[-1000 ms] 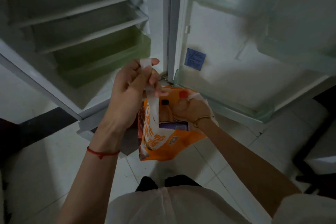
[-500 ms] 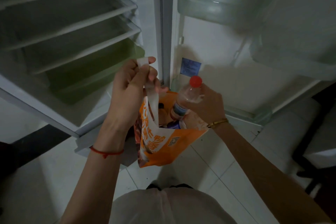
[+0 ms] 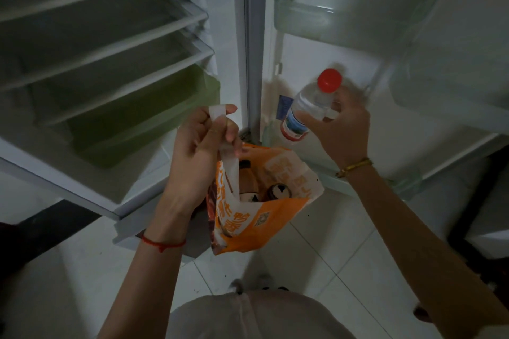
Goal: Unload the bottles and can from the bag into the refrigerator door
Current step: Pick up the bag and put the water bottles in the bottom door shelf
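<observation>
1. The right hand [image 3: 344, 132] is clenched around a clear plastic bottle with a red screw cap and a blue-and-white label [image 3: 304, 109]. Its fingers and thumb wrap the bottle's shoulder just under the cap.
2. The bottle sits at 10 o'clock of that hand, tilted, with its cap pointing toward 1 o'clock. It is held in the air, clear of the bag, in front of the white inner face of the open refrigerator door [image 3: 316, 58].
3. The left hand [image 3: 198, 157] grasps the white strap handle [image 3: 230, 170] of an orange-and-white printed plastic bag [image 3: 264, 215]. The strap is looped over the forefinger and the other fingers are curled in.
4. The bag hangs at 5 o'clock of the left hand, its mouth open upward. The held bottle is at 1 o'clock of that mouth and apart from it.
5. Inside the bag, a brown bottle with a dark cap [image 3: 244, 164] stands at 11 o'clock of the opening. The round metal top of a can [image 3: 279, 190] shows near the middle. A second pale round top lies just beside the can at 9 o'clock, and I cannot tell what it is.
6. A translucent upper door shelf [image 3: 303, 18] is at 12 o'clock of the held bottle. The lower door shelf [image 3: 407, 181] is at 4 o'clock of the right hand.
7. At 10 o'clock of the left hand is the refrigerator compartment, with glass shelves [image 3: 115, 47] above a green drawer [image 3: 137, 113].
8. A red string bracelet [image 3: 162, 243] circles the left wrist and a gold bracelet [image 3: 354, 166] the right. A white tiled floor [image 3: 330, 256] lies below.
</observation>
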The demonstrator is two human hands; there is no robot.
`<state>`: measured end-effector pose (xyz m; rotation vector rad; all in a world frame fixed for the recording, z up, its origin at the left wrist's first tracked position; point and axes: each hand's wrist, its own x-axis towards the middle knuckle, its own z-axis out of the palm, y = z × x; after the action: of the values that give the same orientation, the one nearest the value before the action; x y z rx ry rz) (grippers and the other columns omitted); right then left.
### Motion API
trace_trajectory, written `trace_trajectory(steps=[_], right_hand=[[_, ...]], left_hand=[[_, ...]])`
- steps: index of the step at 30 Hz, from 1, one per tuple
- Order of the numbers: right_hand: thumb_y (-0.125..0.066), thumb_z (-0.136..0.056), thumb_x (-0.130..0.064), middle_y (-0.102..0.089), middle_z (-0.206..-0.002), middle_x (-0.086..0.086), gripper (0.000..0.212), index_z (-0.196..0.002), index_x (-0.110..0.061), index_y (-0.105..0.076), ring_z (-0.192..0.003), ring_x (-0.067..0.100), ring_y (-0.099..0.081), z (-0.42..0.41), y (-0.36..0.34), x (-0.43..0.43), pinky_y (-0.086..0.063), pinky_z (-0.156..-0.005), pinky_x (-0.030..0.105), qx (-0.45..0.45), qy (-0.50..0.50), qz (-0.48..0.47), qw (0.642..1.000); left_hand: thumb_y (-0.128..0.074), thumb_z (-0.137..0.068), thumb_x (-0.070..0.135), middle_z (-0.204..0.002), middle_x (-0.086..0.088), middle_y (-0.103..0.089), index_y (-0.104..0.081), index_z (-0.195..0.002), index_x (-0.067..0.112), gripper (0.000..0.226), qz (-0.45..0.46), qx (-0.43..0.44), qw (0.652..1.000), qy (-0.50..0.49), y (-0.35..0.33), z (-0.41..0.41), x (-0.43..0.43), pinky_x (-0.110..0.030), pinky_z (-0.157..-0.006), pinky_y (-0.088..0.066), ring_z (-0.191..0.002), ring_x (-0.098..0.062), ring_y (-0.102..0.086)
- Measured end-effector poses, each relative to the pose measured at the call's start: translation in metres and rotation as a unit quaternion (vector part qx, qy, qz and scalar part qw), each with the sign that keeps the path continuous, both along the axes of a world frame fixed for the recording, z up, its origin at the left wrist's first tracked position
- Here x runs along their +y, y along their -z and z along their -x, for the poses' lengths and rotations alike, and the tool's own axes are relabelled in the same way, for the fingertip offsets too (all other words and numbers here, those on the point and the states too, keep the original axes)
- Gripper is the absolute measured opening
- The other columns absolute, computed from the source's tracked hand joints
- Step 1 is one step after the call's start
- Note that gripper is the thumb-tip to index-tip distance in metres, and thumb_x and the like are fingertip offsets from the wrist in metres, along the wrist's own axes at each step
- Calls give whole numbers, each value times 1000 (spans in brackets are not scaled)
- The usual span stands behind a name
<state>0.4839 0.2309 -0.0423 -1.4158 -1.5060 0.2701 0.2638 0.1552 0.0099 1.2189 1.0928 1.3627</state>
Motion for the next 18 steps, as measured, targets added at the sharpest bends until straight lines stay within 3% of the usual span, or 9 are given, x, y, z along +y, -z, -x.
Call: trace_trajectory(steps=[3, 10, 14, 18], right_hand=[[-80, -73, -37, -67, -91, 2, 42, -101, -10, -63, -83, 16, -62, 1, 29, 26, -55, -74, 37, -17, -10, 37, 999], [-73, -78, -41, -68, -93, 0, 54, -125, -18, -57, -84, 14, -62, 13, 79, 64, -53, -76, 29, -8, -11, 138, 990], [-75, -79, -35, -70, -97, 10, 42, -110, -10, -61, -90, 26, -66, 17, 94, 72, -54, -78, 35, -27, -11, 173, 985], [-73, -79, -40, -70, -93, 9, 39, -100, -10, -62, -85, 27, -66, 23, 100, 78, -56, -77, 42, -31, -4, 202, 979]], left_hand=[[-33, -104, 2, -67, 0, -47, -53, -116, -2, 23, 2, -5, 1000, 3, 0, 0, 4, -23, -61, -54, -55, -11, -54], [-33, -104, 0, -61, 6, -46, -54, -114, -2, 23, 22, -22, 1000, 3, 4, 2, 15, -23, -59, -53, -49, -9, -48], [-32, -104, 0, -60, 8, -47, -54, -114, -2, 24, 30, -17, 999, 4, 6, 3, 19, -24, -58, -53, -48, -8, -47], [-32, -104, 0, -59, 8, -48, -55, -112, -2, 24, 37, -19, 999, 6, 9, 4, 22, -24, -57, -53, -48, -8, -46]])
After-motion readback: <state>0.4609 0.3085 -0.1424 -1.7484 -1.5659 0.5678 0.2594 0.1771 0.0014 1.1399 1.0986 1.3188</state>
